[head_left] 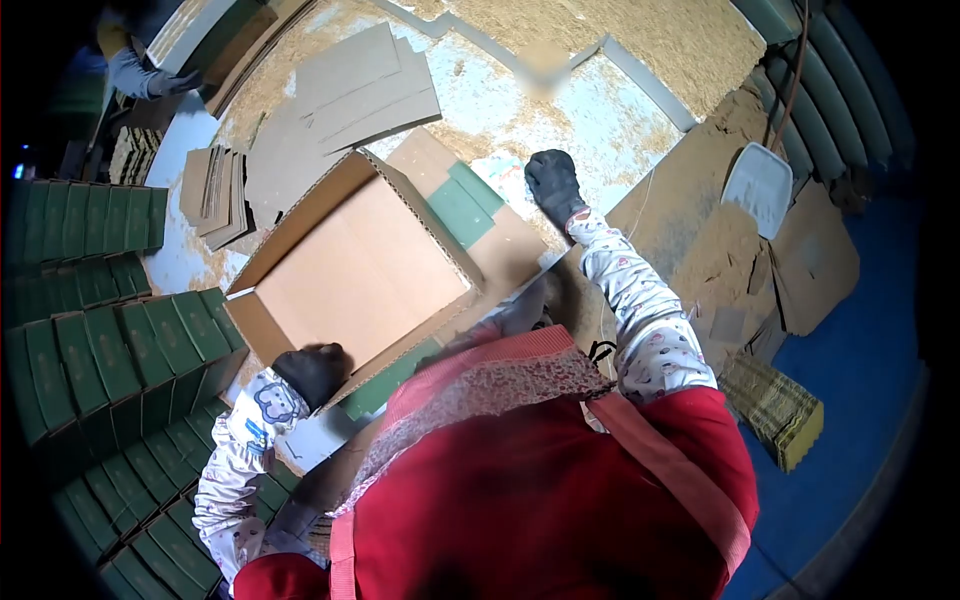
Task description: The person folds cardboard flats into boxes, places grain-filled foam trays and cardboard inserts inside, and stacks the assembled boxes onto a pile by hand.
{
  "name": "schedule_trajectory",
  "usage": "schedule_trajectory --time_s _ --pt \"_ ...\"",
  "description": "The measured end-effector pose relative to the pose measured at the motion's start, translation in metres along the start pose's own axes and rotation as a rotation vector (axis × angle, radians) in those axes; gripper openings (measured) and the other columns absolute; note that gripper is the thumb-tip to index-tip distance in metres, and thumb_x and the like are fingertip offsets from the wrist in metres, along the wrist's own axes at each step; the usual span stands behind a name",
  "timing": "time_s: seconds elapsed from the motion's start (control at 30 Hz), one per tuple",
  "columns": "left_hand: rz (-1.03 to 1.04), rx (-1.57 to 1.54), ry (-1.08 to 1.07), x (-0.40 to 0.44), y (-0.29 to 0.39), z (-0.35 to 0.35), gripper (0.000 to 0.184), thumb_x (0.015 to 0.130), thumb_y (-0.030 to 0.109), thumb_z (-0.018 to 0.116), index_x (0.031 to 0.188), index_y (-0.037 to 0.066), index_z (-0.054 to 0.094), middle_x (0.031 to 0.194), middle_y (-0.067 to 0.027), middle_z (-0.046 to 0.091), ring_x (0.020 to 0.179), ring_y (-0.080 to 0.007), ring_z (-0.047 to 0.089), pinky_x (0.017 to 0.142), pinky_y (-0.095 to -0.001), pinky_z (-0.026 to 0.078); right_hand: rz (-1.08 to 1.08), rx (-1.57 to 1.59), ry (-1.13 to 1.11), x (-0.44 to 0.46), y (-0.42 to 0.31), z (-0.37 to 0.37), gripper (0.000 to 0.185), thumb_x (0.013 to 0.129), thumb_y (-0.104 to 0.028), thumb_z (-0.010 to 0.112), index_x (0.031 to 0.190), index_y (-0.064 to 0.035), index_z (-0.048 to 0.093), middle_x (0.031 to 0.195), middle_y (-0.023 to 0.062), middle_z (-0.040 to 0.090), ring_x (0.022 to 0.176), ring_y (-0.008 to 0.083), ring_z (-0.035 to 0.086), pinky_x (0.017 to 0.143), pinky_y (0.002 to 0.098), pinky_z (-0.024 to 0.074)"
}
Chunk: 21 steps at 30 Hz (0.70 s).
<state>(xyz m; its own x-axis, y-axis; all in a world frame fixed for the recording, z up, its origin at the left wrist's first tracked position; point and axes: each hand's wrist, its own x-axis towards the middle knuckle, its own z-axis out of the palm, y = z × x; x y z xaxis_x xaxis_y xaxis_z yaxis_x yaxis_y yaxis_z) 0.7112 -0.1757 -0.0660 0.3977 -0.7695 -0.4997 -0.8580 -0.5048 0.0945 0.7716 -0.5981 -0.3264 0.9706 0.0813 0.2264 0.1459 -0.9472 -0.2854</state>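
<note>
An open cardboard box (pixel 350 270) with a bare brown inside rests tilted across the near side of the work surface. My left hand (pixel 315 372), in a dark glove, is closed over the box's near left corner. To the right of the box, my right hand (pixel 553 185), also gloved, makes a fist above the table; whatever may be inside its fingers is hidden. Beside that fist lies a pale sheet with coloured marks (pixel 503 176), too indistinct to name. Under the box, a flattened green and brown carton (pixel 465 205) partly shows.
Flat grey cardboard sheets (pixel 360 85) and a stack of cardboard pieces (pixel 215 195) lie behind the box. Loose shavings (pixel 640 40) cover the far table. Green cartons (pixel 100 360) are stacked at left. A white tray (pixel 758 190) is at right. Another person's gloved hand (pixel 172 84) shows top left.
</note>
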Motion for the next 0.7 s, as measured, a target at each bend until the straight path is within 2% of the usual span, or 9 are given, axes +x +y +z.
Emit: schedule_trajectory --time_s 0.07,0.13,0.2,0.23,0.3,0.33,0.47,0.63,0.7 --pt "-0.045 -0.041 0.14 0.007 -0.008 -0.002 0.026 0.075 0.026 0.058 0.098 0.014 0.059 0.095 -0.0109 0.061 0.07 -0.0268 0.063 0.052 -0.038 0.051 0.071 0.109 0.043 0.023 -0.008 -0.015 0.011 0.073 -0.013 0.057 0.083 -0.0103 0.06 0.085 0.0063 0.06 0.086 0.0259 0.055 0.079 0.0371 0.0413" --pt "-0.23 -0.114 0.33 0.011 -0.006 -0.027 0.052 0.073 0.031 0.063 0.121 0.015 0.05 0.124 -0.017 0.047 0.091 -0.0318 0.059 0.069 -0.0407 0.051 0.133 0.419 0.439 0.046 -0.024 -0.052 0.008 0.073 -0.008 0.061 0.08 -0.0085 0.059 0.084 0.0061 0.061 0.081 0.0267 0.058 0.076 0.0354 0.0448" --pt "-0.297 -0.048 0.175 0.014 -0.004 -0.023 0.072 0.07 0.034 0.068 0.133 0.018 0.035 0.138 -0.0193 0.028 0.112 -0.0371 0.046 0.085 -0.0476 0.043 0.106 0.389 0.384 0.06 -0.025 -0.077 0.02 0.07 -0.013 0.068 0.087 -0.0089 0.058 0.088 0.0074 0.062 0.084 0.0267 0.059 0.077 0.0348 0.0453" --pt "-0.422 -0.139 -0.098 0.024 -0.003 -0.008 0.083 0.065 0.034 0.071 0.136 0.021 0.029 0.141 -0.0219 0.02 0.121 -0.0431 0.034 0.091 -0.0537 0.036 0.045 0.281 0.327 0.057 -0.022 -0.067 0.023 0.069 -0.016 0.068 0.088 -0.0092 0.059 0.09 0.0076 0.062 0.083 0.027 0.059 0.077 0.0355 0.0455" --pt "-0.489 -0.115 -0.108 0.031 0.005 0.014 0.089 0.062 0.033 0.074 0.137 0.024 0.027 0.143 -0.0219 0.014 0.123 -0.0468 0.03 0.092 -0.0565 0.034 -0.08 0.111 0.093 0.045 -0.018 -0.044 0.023 0.068 -0.023 0.067 0.086 -0.0099 0.061 0.089 0.0092 0.061 0.083 0.0285 0.058 0.076 0.0382 0.0455" --pt "-0.513 -0.11 -0.121 0.033 0.009 0.011 0.09 0.061 0.033 0.074 0.137 0.024 0.027 0.144 -0.0218 0.012 0.124 -0.048 0.029 0.092 -0.0566 0.034 -0.02 -0.028 -0.375 0.045 -0.024 -0.044 0.024 0.068 -0.024 0.064 0.088 -0.0097 0.063 0.093 0.0095 0.059 0.087 0.0294 0.056 0.078 0.0397 0.0425" --pt "-0.552 -0.139 -0.022 0.029 0.012 0.028 0.09 0.061 0.033 0.074 0.138 0.025 0.026 0.144 -0.0226 0.013 0.123 -0.0486 0.029 0.091 -0.0565 0.034 -0.109 0.089 0.177 0.003 -0.025 0.0 0.013 0.068 -0.014 0.061 0.08 -0.0085 0.061 0.082 0.0101 0.058 0.085 0.0268 0.053 0.077 0.0406 0.0382" --pt "-0.478 0.002 0.016 0.036 0.001 0.038 0.091 0.055 0.046 0.074 0.134 0.022 0.035 0.138 -0.0272 0.025 0.113 -0.0476 0.04 0.079 -0.0555 0.041 0.054 0.146 0.178 -0.001 -0.005 0.039 0.027 0.065 -0.006 0.057 0.091 -0.003 0.058 0.098 0.0179 0.054 0.094 0.0351 0.046 0.083 0.0441 0.034" --pt "-0.456 0.035 0.088 0.032 0.003 0.045 0.091 0.058 0.044 0.073 0.136 0.023 0.032 0.139 -0.0268 0.024 0.113 -0.0457 0.041 0.077 -0.0539 0.044 -0.076 0.114 0.249 -0.003 -0.003 0.037 0.022 0.064 -0.007 0.055 0.085 -0.0028 0.057 0.08 0.0148 0.049 0.079 0.0345 0.043 0.074 0.0448 0.0332"
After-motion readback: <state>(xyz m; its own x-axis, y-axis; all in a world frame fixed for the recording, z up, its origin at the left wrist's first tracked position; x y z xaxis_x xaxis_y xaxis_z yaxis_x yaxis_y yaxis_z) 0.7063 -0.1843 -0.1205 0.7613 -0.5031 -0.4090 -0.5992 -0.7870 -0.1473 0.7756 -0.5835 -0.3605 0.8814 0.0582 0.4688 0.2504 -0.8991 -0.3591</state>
